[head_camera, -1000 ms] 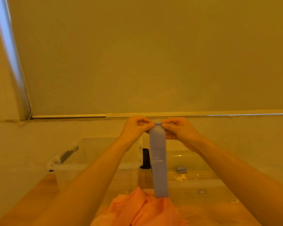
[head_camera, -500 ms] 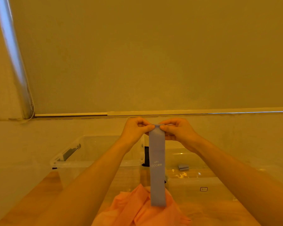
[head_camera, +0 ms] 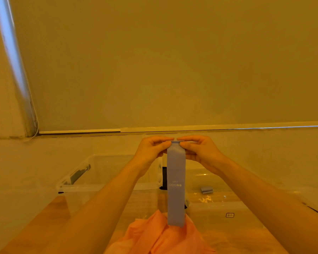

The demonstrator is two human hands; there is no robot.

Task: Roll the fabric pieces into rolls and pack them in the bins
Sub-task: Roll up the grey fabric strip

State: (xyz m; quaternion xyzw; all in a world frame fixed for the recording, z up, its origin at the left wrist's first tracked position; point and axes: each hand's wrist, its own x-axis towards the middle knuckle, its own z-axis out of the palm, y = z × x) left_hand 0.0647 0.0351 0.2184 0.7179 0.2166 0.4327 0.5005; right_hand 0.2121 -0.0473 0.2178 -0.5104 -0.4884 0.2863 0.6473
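- Blue-grey flat fabric strip with small pale printed dots [head_camera: 176, 180] hangs straight down at centre frame, its top edge pinched from both sides. Held up this way, its own weight likely keeps it flat, so a roll can begin squarely at the top.
- Left hand [head_camera: 151, 150] grips the strip's upper left corner, fingers curled in with the thumb toward the cloth; right hand [head_camera: 200, 150] does the same on the upper right corner. The top edge looks slightly bunched or turned over between them, which reads as the first turn of a roll, though this is too small to be sure.
- Strip's lower end hangs in front of the crumpled orange fabric heap [head_camera: 163, 237] at bottom centre; I cannot tell whether they touch.
- Clear plastic bin with a dark latch on its left end [head_camera: 77, 177], left of centre, shows no rolls in the parts not hidden by the forearm.
- Second clear plastic bin [head_camera: 246, 204], right of centre, holds one small blue-grey folded or rolled piece [head_camera: 206, 189] on its floor, well apart from the hanging strip.
- Both bins stand on a wooden tabletop [head_camera: 57, 204] just beyond the hands, probably so finished rolls can drop in easily.
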